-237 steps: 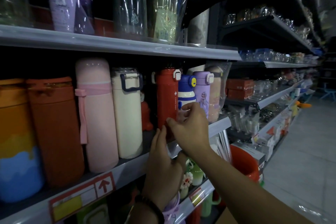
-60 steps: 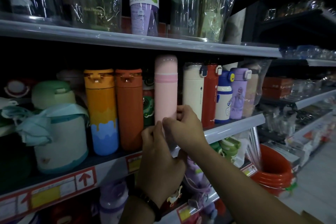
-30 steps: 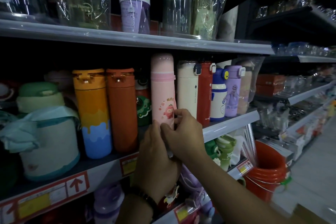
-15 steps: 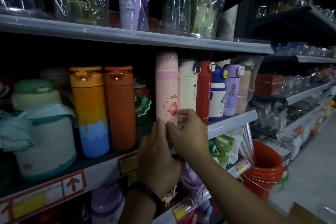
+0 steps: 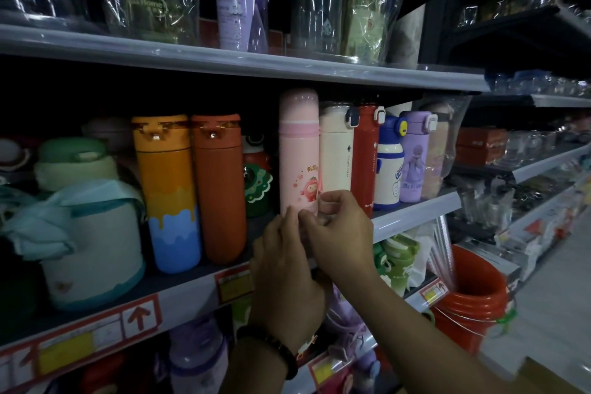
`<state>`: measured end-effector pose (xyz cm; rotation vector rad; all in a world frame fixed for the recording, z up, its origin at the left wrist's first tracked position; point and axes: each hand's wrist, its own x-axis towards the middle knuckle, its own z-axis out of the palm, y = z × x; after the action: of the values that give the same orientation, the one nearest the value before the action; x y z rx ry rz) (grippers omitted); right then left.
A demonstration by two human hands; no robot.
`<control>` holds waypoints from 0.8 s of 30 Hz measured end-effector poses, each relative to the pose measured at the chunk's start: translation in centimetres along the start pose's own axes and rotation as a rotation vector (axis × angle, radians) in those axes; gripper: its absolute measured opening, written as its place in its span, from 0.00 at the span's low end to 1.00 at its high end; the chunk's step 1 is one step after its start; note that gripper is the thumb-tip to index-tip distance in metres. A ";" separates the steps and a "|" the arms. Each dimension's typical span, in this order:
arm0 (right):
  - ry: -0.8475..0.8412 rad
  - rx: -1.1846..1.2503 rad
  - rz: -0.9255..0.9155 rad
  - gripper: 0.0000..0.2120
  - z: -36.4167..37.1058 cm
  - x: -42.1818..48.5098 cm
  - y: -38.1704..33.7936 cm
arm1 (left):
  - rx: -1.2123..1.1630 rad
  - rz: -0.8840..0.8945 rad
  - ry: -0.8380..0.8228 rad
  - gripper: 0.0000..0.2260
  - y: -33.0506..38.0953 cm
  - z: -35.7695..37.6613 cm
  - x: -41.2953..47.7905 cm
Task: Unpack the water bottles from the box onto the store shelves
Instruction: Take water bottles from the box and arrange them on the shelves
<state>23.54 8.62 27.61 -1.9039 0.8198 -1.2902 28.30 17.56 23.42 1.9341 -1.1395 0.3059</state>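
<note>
Pink bottle (image 5: 299, 150) is sitting tighter against the cream bottle (image 5: 335, 150) now, and its cartoon print is facing out. It's standing upright on the middle shelf (image 5: 415, 214), and the left hand (image 5: 284, 269) and right hand (image 5: 342, 234) are both pinching its base, fingers curled round it.

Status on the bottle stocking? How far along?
Done: the middle shelf carries a row including the orange bottle, cream bottle and red bottle. In hand: the pink bottle stands upright in that row; the right hand pinches its lower part, the left hand meets it there, grip unclear. Left: cannot tell; nothing here shows what remains unpacked.
</note>
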 end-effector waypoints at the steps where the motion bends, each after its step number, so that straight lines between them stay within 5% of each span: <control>1: 0.026 0.022 -0.020 0.14 0.0 -0.1 -0.1 | -0.036 0.005 0.008 0.43 0.1 -0.2 -0.2; 11: -0.126 0.399 -0.147 0.07 1.4 -1.7 -5.0 | -0.043 0.079 0.471 0.21 1.0 -6.0 -1.8; 15: -0.289 0.514 0.002 0.12 3.7 -2.0 -5.5 | 0.059 -0.023 0.558 0.24 -0.4 -7.2 -1.8; 20: -0.455 0.607 0.153 0.30 5.8 -1.4 -6.6 | 0.089 -0.035 0.490 0.32 -1.4 -7.3 -2.2; 24: -0.484 0.567 0.134 0.18 6.0 -1.6 -6.4 | 0.037 -0.013 0.449 0.35 -1.7 -6.8 -2.4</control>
<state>29.51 14.68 30.42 -1.5635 0.2805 -0.8088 29.68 24.63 25.27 1.7810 -0.8269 0.7177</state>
